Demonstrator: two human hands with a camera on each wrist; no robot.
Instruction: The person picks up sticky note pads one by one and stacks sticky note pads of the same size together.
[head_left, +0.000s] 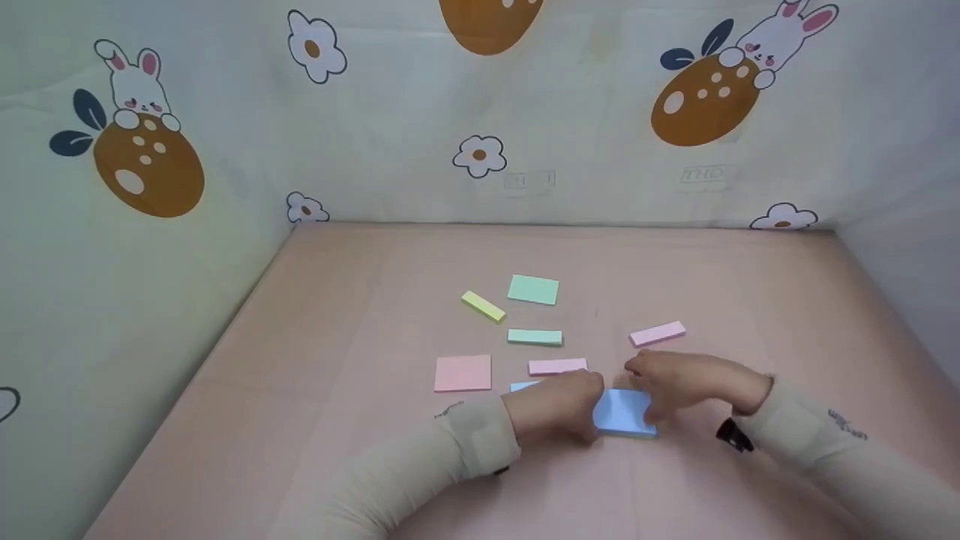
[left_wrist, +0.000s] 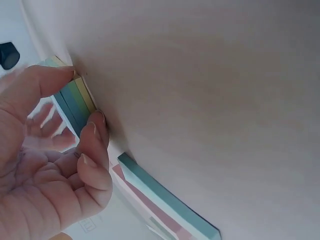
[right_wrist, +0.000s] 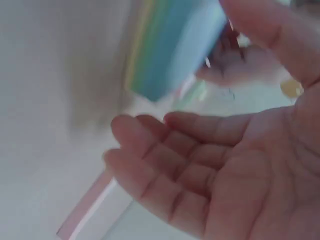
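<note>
A dull pink surface (head_left: 360,315) was bounded at the back and sides by pale cloth walls (head_left: 390,112), printed with white rabbits (head_left: 141,86) over brown fruits (head_left: 150,166) and with outlined flowers (head_left: 480,156); faint boxed marks (head_left: 703,175) were drawn low on the back one. Toward the near part of the surface, a stack (head_left: 624,412) of sticky pads was held between the thumb and fingertips of the left grip (head_left: 559,405), narrowed to a pinch on its left end. Blue was shown on top, with green and yellow layered beneath. The right grip (head_left: 686,382) was held wide, its thumb placed at the stack's right edge and its fingers loosely bent beyond; whether the edge was touched could not be told. A blue strip (head_left: 523,386) was partly hidden by the left grip, with a pink strip (head_left: 556,366) just behind. Farther back, a green strip (head_left: 535,337), a yellow strip (head_left: 483,307) and a green pad (head_left: 533,289) were laid apart. A pink pad (head_left: 463,373) was set to the left, and another pink strip (head_left: 658,334) was seen beyond the right grip.
</note>
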